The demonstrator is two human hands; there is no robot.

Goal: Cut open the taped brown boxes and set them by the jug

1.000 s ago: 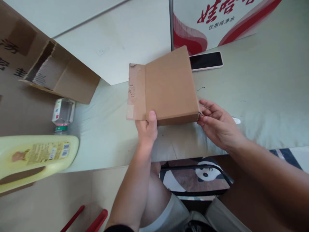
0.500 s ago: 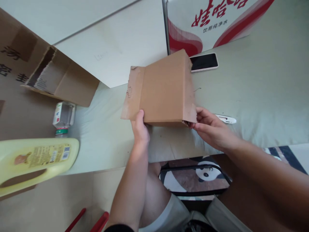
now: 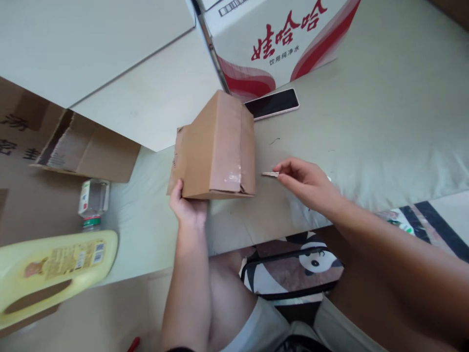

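"Two bare hands, one carton (image 3: 200,156): how do they lie?"

"From the right hand (image 3: 304,181), the carton is toward nine o'clock, a shade above, with a small gap of bench (image 3: 330,127) between. The left hand (image 3: 188,208) is nearer, actually touching: it grips the lower corner at the carton's seven o'clock, thumb on the front face and the other fingers hidden behind."

"And the right one?"

"Pinching a thin pale strip (image 3: 270,174) between thumb and fingertips. The strip's long axis runs nine to three, its free end pointing at the carton, near but apart. It looks like cardboard, though it's almost edge-on, so I can't be sure."

"Which way does the carton run?"

"Its taped side stands at three o'clock, long edges going roughly twelve to six. Depth is foreshortened; I can't judge that."

"Materials?"

"Plain brown cardboard, flat-faced and crisp-edged. Tape shines on the taped side, and a flap (image 3: 174,166) with a scuffed edge sticks out at nine. The cloth underneath is pale green, softly wrinkled. At two o'clock from the carton lies a slim, dark, glossy phone (image 3: 276,103); at eight, a smooth yellow plastic jug (image 3: 84,249) with a looped handle."
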